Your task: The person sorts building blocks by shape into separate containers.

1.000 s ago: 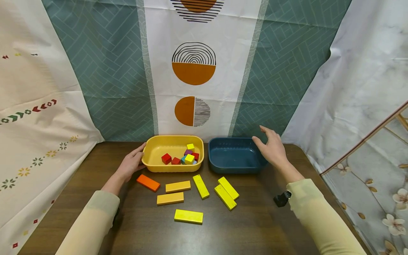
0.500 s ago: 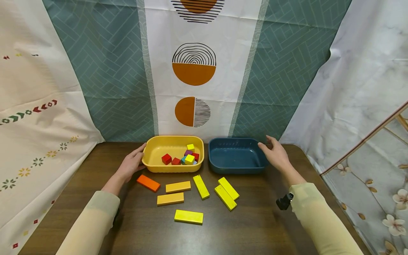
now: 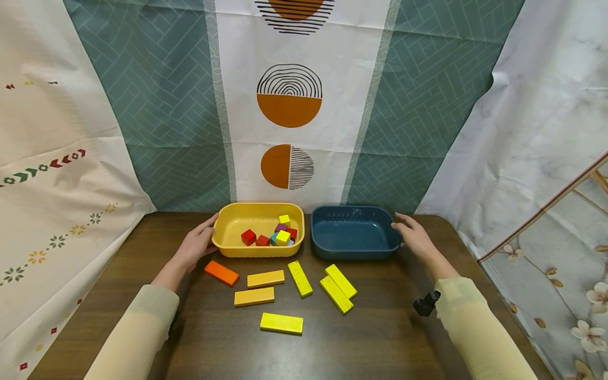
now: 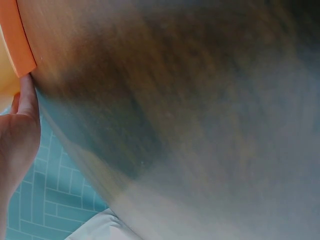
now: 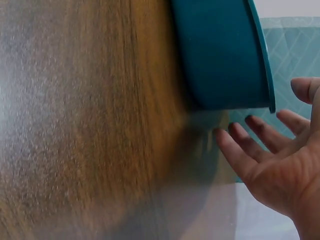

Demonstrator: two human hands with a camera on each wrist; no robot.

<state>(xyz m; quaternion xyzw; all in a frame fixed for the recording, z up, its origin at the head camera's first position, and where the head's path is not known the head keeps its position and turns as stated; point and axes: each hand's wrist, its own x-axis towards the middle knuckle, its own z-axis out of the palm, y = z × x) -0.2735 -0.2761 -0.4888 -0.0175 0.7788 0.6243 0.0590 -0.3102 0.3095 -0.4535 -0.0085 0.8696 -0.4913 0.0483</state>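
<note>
My left hand point(image 3: 193, 246) rests against the left end of a yellow plastic bin point(image 3: 237, 252), its fingers stretched along the wall. Several small coloured cubes point(image 3: 283, 237) lie in that bin, mostly at its right. At the right end of a dark blue bin point(image 3: 353, 254), my right hand point(image 3: 416, 240) has its thumb and fingertips right by the rim. The right wrist view shows that hand's fingers point(image 5: 237, 152) spread and slightly bent, with a gap to the blue wall. In the left wrist view, an orange block point(image 4: 19, 42) partly covers the left hand's fingertips.
In front of the bins, flat blocks lie on the brown table point(image 3: 361, 348): an orange-yellow pair point(image 3: 254, 296), several yellow ones point(image 3: 281, 323), and the orange one near the left hand. A patterned cloth point(image 3: 290, 195) hangs right behind the bins.
My right hand has come down from above the blue bin's right end and now sits beside it, lower and slightly further right. The left hand, bins and blocks have stayed put.
</note>
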